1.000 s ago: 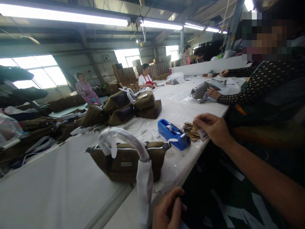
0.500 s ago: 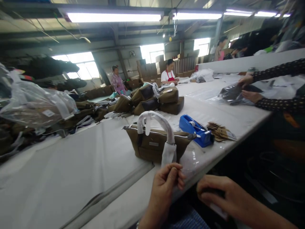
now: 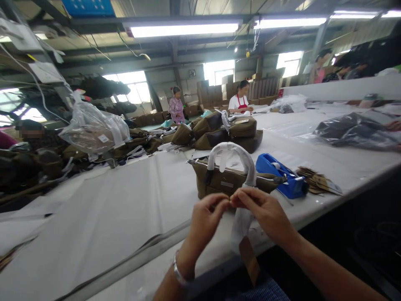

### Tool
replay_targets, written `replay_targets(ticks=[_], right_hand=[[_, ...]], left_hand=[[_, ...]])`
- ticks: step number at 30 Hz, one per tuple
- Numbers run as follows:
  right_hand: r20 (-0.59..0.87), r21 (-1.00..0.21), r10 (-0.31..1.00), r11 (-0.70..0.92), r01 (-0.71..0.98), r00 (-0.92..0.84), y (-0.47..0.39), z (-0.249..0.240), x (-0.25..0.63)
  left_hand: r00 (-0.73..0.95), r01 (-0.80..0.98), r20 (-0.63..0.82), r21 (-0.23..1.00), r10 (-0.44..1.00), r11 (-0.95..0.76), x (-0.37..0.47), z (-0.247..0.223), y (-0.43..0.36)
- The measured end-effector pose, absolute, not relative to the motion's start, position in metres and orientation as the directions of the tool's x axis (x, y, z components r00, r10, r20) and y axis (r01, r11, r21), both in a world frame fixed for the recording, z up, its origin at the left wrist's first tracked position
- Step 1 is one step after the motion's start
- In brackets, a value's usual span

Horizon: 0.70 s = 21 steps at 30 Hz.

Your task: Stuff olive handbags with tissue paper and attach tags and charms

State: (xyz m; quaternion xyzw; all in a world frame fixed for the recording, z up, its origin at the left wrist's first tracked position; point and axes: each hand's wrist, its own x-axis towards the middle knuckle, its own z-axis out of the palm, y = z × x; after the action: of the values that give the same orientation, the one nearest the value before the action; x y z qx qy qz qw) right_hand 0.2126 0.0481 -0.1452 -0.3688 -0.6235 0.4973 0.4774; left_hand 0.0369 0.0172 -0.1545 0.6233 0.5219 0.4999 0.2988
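An olive-green handbag [image 3: 233,179] stands upright on the white table, its arched handle [image 3: 230,147] wrapped in white material. In front of it, my left hand [image 3: 205,221] and my right hand [image 3: 266,215] meet with their fingertips pinched together. Whatever lies between the fingertips is too small to make out. A white-wrapped strap [image 3: 241,225] hangs down by my right hand. Below that, a brown card tag [image 3: 249,260] dangles over the table's front edge; how it is attached cannot be seen.
Right of the handbag sit a blue tape dispenser [image 3: 282,175] and a pile of brown tags [image 3: 318,180]. More olive bags [image 3: 219,133] are heaped behind. A clear plastic-wrapped bundle [image 3: 94,131] is at left. A co-worker's hand [image 3: 394,125] touches a dark plastic-covered item [image 3: 351,129].
My right hand has come up from below the table edge to meet my left fingertips. A brown tag now hangs beneath. The view has swung left, and the co-worker's arms have mostly left it.
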Motion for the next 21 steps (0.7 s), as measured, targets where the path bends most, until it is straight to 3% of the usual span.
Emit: replay_targets(ticks=[2,4,6,11,17,21], right_hand=[[0.218,-0.971,0.935,0.237,0.037,-0.279,0.07,-0.139,0.199],[0.237,-0.931,0.933,0.297,0.21,-0.27,0.093,-0.133,0.188],[0.269,-0.861,0.931,0.347,0.371,-0.247,0.113,-0.128,0.182],[0.292,-0.725,0.932,0.362,0.586,-0.214,0.147,-0.119,0.182],[0.358,-0.566,0.829,0.558,0.607,-0.429,0.157,-0.111,0.184],[0.367,-0.511,0.761,0.645,0.568,-0.535,0.159,-0.109,0.186]], left_hand=[[-0.226,0.404,0.446,0.852,0.866,-0.333,0.013,-0.144,0.053],[-0.259,0.424,0.482,0.835,0.837,-0.349,-0.004,-0.137,0.09],[-0.193,0.424,0.483,0.826,0.854,-0.371,-0.013,-0.133,0.119],[0.048,0.407,0.448,0.807,0.893,-0.427,-0.016,-0.127,0.145],[0.308,0.499,0.426,0.689,0.851,-0.525,-0.02,-0.108,0.133],[0.363,0.579,0.454,0.575,0.814,-0.578,-0.022,-0.099,0.13]])
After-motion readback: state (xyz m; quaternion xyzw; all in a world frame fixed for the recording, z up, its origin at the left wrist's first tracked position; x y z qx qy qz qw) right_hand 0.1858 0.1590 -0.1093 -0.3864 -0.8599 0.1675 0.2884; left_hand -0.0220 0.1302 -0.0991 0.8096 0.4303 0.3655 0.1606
